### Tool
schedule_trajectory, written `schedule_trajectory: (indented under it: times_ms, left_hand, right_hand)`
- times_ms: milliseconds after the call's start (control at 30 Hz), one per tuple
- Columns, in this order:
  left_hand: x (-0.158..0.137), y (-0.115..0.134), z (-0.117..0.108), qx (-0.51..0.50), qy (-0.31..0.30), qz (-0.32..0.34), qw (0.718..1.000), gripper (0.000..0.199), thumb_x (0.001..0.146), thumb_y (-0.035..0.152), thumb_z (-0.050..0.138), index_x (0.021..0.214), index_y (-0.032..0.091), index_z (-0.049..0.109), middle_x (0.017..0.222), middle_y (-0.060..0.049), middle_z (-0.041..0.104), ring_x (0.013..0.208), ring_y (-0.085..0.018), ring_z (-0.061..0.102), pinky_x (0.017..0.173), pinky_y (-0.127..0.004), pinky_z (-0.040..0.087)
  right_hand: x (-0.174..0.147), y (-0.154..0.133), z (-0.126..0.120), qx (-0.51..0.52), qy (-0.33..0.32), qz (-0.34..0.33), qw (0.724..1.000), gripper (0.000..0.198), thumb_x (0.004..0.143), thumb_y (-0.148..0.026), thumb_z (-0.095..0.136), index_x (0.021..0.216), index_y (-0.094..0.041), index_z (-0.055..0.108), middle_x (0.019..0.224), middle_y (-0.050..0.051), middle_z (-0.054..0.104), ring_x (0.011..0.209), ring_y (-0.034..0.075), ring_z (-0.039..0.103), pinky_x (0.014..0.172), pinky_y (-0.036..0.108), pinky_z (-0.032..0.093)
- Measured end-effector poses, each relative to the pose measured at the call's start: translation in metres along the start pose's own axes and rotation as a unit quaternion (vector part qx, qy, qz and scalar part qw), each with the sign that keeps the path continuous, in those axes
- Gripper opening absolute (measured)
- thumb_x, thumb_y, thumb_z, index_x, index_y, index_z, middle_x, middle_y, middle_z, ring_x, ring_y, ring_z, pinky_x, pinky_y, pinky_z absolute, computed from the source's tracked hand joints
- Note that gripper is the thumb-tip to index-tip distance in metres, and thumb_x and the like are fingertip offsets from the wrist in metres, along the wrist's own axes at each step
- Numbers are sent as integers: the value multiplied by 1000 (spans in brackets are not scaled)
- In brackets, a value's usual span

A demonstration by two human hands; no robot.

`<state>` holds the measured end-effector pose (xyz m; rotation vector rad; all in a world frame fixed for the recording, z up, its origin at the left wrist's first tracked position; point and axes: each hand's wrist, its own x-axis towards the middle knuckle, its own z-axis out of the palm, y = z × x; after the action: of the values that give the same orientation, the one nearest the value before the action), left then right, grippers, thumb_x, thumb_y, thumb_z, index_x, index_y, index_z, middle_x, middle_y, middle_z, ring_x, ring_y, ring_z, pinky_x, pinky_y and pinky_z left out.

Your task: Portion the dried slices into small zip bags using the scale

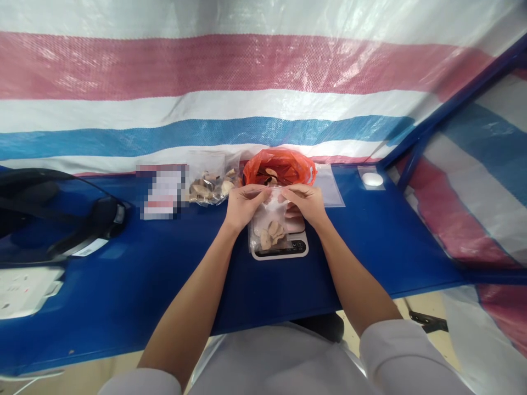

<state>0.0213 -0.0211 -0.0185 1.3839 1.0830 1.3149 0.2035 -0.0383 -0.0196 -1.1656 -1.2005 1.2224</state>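
**Blue table (362,247), bagging looks partway along**

From my remote seat I see the red plastic bag (257,164) gaping at the far middle, dried slices (272,173) inside, so I judge more remain to pack. Filled clear plastic (208,189) lies to its left, apparently done; flat clear packaging (333,189) at its right looks unused. Nearer, the white scale (303,250) sits partly under the small clear bag (254,233); whether they touch I cannot tell. My left hand (246,207) and right hand (308,202) pinch that bag's far edge, fingers closed, seal unclear. Its few pale pieces (272,236) gather at the near end.
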Motion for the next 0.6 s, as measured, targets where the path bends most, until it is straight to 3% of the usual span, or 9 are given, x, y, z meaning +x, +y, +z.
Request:
schedule_trajectory:
  times_ms: [200, 467, 600]
  left_hand:
    - [-1, 3, 1, 4, -1, -4, 1000, 38, 64, 49, 86, 79, 15, 80, 78, -9, 78, 72, -21, 71, 70, -31, 57]
    - [0, -1, 2, -26, -9, -22, 999, 39, 64, 50, 86, 81, 15, 79, 72, -7, 76, 64, -19, 68, 66, -31, 56]
    - [2, -3, -2, -54, -14, -30, 998, 31, 68, 44, 84, 80, 15, 79, 71, -6, 76, 64, -18, 68, 67, -31, 56]
  right_hand:
    - [0, -1, 2, -7, 29, -32, 999, 28, 70, -49, 79, 76, -21, 77, 69, 1, 73, 54, 14, 63, 46, 25, 55]
    - [-1, -3, 6, 10, 29, 6, 1000, 29, 71, -49, 79, 82, -22, 74, 71, 0, 72, 47, 13, 60, 36, 24, 50]
    - [0, -3, 3, 4, 42, -30, 999, 27, 72, -47, 77, 76, -20, 74, 69, 0, 71, 48, 11, 58, 38, 21, 48]
